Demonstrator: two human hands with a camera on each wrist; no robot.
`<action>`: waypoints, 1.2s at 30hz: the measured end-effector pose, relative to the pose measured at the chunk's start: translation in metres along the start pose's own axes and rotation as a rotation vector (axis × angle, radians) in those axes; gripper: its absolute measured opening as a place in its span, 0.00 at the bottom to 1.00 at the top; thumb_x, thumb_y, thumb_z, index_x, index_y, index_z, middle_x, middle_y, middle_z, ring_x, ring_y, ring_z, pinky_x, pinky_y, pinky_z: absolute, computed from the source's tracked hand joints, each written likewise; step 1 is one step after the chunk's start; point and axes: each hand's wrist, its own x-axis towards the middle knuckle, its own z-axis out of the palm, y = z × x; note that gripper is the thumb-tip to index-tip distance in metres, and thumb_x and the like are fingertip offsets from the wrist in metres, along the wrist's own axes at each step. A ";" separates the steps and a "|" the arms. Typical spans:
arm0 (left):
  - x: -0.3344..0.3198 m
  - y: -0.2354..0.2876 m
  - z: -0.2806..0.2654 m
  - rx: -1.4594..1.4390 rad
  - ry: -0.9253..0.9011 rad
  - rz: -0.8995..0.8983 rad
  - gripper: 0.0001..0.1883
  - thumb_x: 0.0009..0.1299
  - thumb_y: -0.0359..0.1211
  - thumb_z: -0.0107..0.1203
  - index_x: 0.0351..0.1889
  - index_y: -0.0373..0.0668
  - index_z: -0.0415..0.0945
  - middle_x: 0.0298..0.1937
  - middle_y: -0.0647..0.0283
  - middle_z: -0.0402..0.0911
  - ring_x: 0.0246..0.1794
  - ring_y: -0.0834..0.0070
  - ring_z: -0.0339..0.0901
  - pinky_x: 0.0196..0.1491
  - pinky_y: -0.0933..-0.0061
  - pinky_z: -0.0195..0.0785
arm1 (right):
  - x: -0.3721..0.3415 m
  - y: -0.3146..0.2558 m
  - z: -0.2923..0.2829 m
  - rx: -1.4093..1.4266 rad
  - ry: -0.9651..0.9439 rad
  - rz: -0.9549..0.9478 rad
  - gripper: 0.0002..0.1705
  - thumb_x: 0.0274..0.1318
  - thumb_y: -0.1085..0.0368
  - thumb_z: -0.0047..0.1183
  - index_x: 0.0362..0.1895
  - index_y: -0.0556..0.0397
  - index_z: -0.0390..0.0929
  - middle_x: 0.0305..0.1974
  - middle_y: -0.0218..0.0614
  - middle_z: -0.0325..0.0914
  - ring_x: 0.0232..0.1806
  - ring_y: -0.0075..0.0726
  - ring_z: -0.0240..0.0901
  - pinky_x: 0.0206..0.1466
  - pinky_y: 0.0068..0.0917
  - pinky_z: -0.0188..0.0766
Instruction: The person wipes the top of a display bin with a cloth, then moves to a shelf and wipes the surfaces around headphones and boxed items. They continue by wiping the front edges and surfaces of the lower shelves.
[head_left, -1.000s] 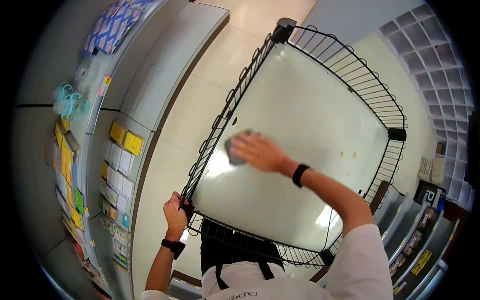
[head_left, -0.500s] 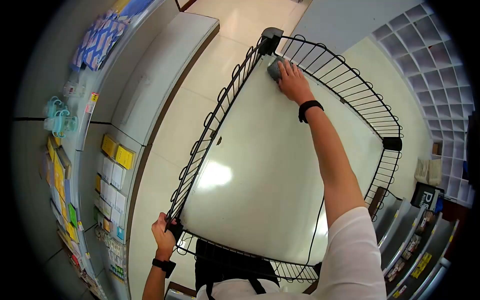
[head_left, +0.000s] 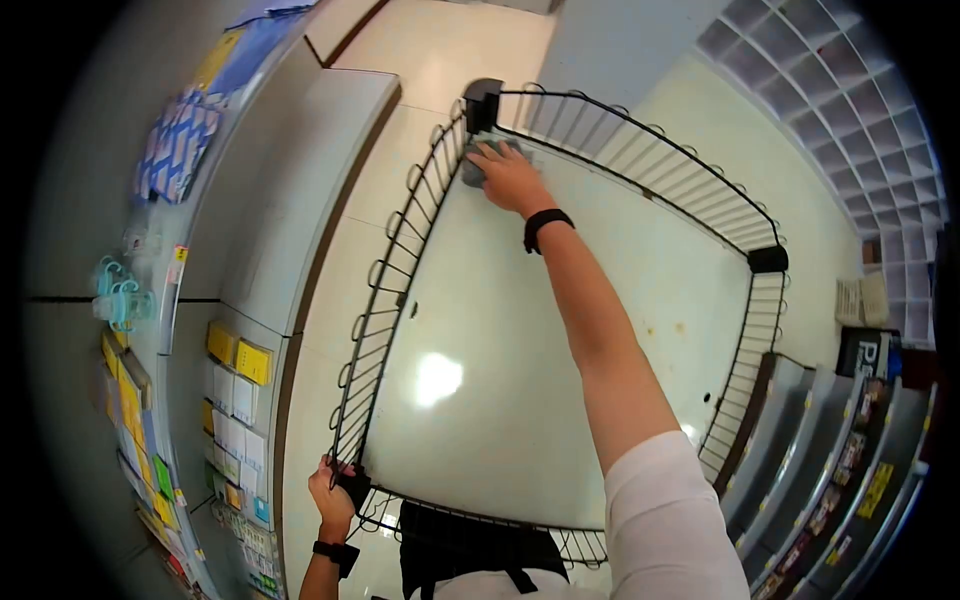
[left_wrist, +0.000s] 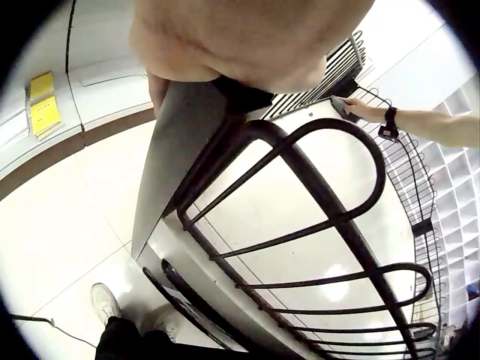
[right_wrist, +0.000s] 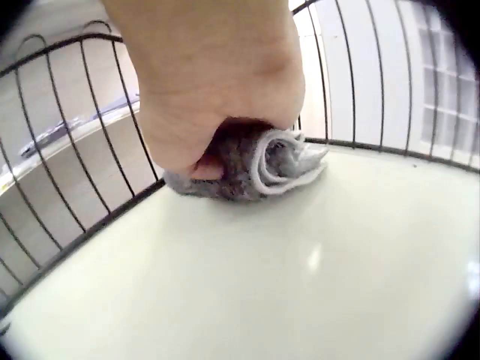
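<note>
A grey cloth [head_left: 480, 165], folded over on itself, lies in the far left corner of the white panel [head_left: 500, 400] inside a black wire rail [head_left: 385, 290]. My right hand [head_left: 512, 182] presses on it, fingers spread over the top. In the right wrist view, the thumb of the right hand [right_wrist: 217, 82] tucks against the bunched cloth [right_wrist: 251, 161]. At the near left corner, my left hand [head_left: 332, 497] grips the rail's black corner piece [head_left: 354, 484]. The left wrist view shows the left hand [left_wrist: 240, 37] over that corner, most fingers hidden.
Shelves [head_left: 300, 200] with yellow and white packets [head_left: 235, 395] run along the left, past a strip of tiled floor. Stepped grey shelves [head_left: 800, 440] stand at the right, and white compartments [head_left: 840, 110] at the back right. Feet in light shoes [left_wrist: 105, 301] are below the panel.
My right hand and the cloth have gone from the panel's left side up to its far left corner, shifting slightly left lately. My left hand keeps its hold; the head view has shifted.
</note>
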 end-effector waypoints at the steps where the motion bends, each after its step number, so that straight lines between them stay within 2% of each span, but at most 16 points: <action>1: 0.001 -0.014 -0.002 0.063 -0.010 0.046 0.29 0.85 0.46 0.34 0.30 0.32 0.71 0.24 0.57 0.77 0.26 0.68 0.79 0.41 0.65 0.76 | -0.011 -0.004 0.013 -0.058 0.065 -0.002 0.33 0.58 0.71 0.51 0.70 0.43 0.71 0.75 0.37 0.63 0.76 0.58 0.57 0.77 0.49 0.56; 4: 0.001 -0.009 -0.001 0.030 -0.009 0.016 0.28 0.85 0.47 0.34 0.32 0.32 0.71 0.25 0.57 0.77 0.26 0.69 0.79 0.40 0.65 0.76 | -0.054 -0.030 0.015 -0.099 0.175 -0.058 0.32 0.58 0.68 0.50 0.70 0.49 0.70 0.76 0.45 0.60 0.75 0.58 0.57 0.76 0.50 0.55; 5: 0.002 0.012 0.004 -0.026 0.048 -0.092 0.21 0.75 0.33 0.38 0.27 0.27 0.74 0.25 0.51 0.81 0.30 0.57 0.83 0.41 0.60 0.76 | -0.083 -0.042 0.010 -0.070 0.163 -0.133 0.33 0.57 0.68 0.50 0.70 0.49 0.69 0.76 0.44 0.60 0.76 0.57 0.56 0.76 0.51 0.55; 9: -0.001 0.013 0.002 -0.082 0.013 -0.064 0.23 0.80 0.38 0.34 0.31 0.29 0.73 0.25 0.53 0.80 0.28 0.65 0.81 0.41 0.62 0.77 | -0.183 -0.040 -0.038 0.081 0.030 -0.331 0.37 0.52 0.69 0.53 0.70 0.49 0.68 0.76 0.43 0.60 0.77 0.56 0.54 0.77 0.52 0.53; 11: -0.002 0.010 0.004 -0.127 0.013 -0.059 0.25 0.81 0.40 0.34 0.31 0.29 0.72 0.25 0.53 0.80 0.28 0.64 0.81 0.42 0.62 0.77 | -0.217 0.008 -0.054 0.026 -0.068 -0.201 0.39 0.49 0.70 0.53 0.70 0.49 0.68 0.76 0.41 0.60 0.77 0.56 0.54 0.78 0.52 0.52; 16: -0.004 0.017 0.005 -0.208 0.038 -0.115 0.24 0.82 0.41 0.34 0.34 0.31 0.72 0.30 0.55 0.78 0.29 0.66 0.78 0.44 0.62 0.76 | -0.306 0.160 -0.093 -0.223 0.141 0.455 0.41 0.55 0.66 0.53 0.75 0.52 0.59 0.75 0.48 0.58 0.74 0.61 0.55 0.77 0.49 0.54; 18: -0.001 -0.002 0.002 -0.379 0.057 -0.202 0.23 0.82 0.41 0.34 0.35 0.31 0.72 0.32 0.57 0.76 0.28 0.67 0.77 0.43 0.62 0.76 | -0.352 0.236 -0.097 -0.220 0.115 0.644 0.41 0.64 0.59 0.52 0.77 0.55 0.53 0.74 0.55 0.58 0.73 0.64 0.56 0.74 0.52 0.58; 21: -0.002 0.008 0.004 -0.231 0.019 -0.102 0.24 0.82 0.41 0.34 0.35 0.30 0.72 0.29 0.56 0.77 0.29 0.67 0.78 0.45 0.62 0.77 | -0.399 0.331 -0.110 0.079 -0.087 1.017 0.48 0.62 0.52 0.56 0.78 0.59 0.48 0.73 0.67 0.56 0.73 0.70 0.56 0.75 0.54 0.57; 24: -0.005 -0.002 0.001 -0.116 0.062 -0.080 0.25 0.82 0.42 0.34 0.35 0.30 0.72 0.29 0.55 0.77 0.29 0.66 0.79 0.47 0.60 0.78 | -0.396 0.310 -0.102 -0.091 -0.083 1.183 0.48 0.65 0.46 0.45 0.80 0.57 0.45 0.78 0.61 0.47 0.78 0.64 0.50 0.77 0.56 0.51; 28: -0.004 -0.002 -0.002 -0.179 -0.019 -0.102 0.24 0.82 0.42 0.33 0.37 0.30 0.72 0.29 0.55 0.77 0.32 0.65 0.78 0.50 0.59 0.76 | -0.313 0.276 -0.087 -0.105 -0.019 1.075 0.42 0.68 0.46 0.35 0.79 0.53 0.49 0.81 0.46 0.46 0.82 0.54 0.44 0.78 0.60 0.46; 30: -0.001 -0.014 -0.008 -0.204 -0.065 -0.068 0.25 0.84 0.46 0.32 0.44 0.32 0.72 0.33 0.57 0.77 0.33 0.67 0.78 0.52 0.61 0.75 | -0.243 0.221 -0.080 -0.312 -0.250 0.931 0.41 0.69 0.47 0.35 0.78 0.58 0.52 0.81 0.44 0.46 0.83 0.61 0.37 0.74 0.75 0.43; 31: -0.003 0.004 0.001 -0.181 -0.015 -0.070 0.25 0.84 0.46 0.34 0.44 0.32 0.72 0.32 0.58 0.76 0.31 0.68 0.78 0.49 0.61 0.76 | -0.221 0.191 -0.075 -0.281 -0.157 0.939 0.41 0.69 0.48 0.35 0.80 0.55 0.50 0.82 0.42 0.45 0.82 0.65 0.37 0.72 0.79 0.40; 33: -0.003 0.013 0.003 -0.182 0.016 -0.153 0.23 0.83 0.44 0.34 0.43 0.33 0.71 0.32 0.58 0.76 0.31 0.68 0.77 0.49 0.62 0.75 | -0.196 0.171 -0.025 -0.276 0.028 0.914 0.41 0.68 0.54 0.39 0.81 0.54 0.46 0.81 0.54 0.43 0.77 0.86 0.37 0.74 0.78 0.37; 34: -0.004 0.021 0.005 -0.158 0.010 -0.154 0.21 0.83 0.42 0.32 0.42 0.33 0.71 0.33 0.58 0.76 0.33 0.67 0.77 0.51 0.63 0.73 | -0.186 0.123 -0.050 -0.183 0.024 0.885 0.41 0.67 0.56 0.41 0.81 0.54 0.46 0.79 0.59 0.44 0.74 0.93 0.38 0.74 0.77 0.38; 35: -0.002 0.001 0.000 -0.230 0.015 -0.177 0.23 0.82 0.45 0.34 0.41 0.33 0.71 0.31 0.57 0.76 0.32 0.66 0.78 0.50 0.63 0.74 | -0.184 0.132 -0.015 -0.519 -0.150 0.703 0.43 0.66 0.57 0.44 0.81 0.52 0.45 0.80 0.57 0.43 0.74 0.92 0.40 0.75 0.74 0.42; 36: -0.002 -0.003 -0.001 -0.226 0.001 -0.168 0.23 0.82 0.45 0.34 0.41 0.33 0.71 0.31 0.57 0.76 0.32 0.66 0.78 0.50 0.63 0.74 | -0.183 0.110 -0.027 -0.510 -0.182 0.609 0.41 0.66 0.59 0.46 0.80 0.48 0.49 0.78 0.58 0.49 0.73 0.91 0.46 0.74 0.70 0.48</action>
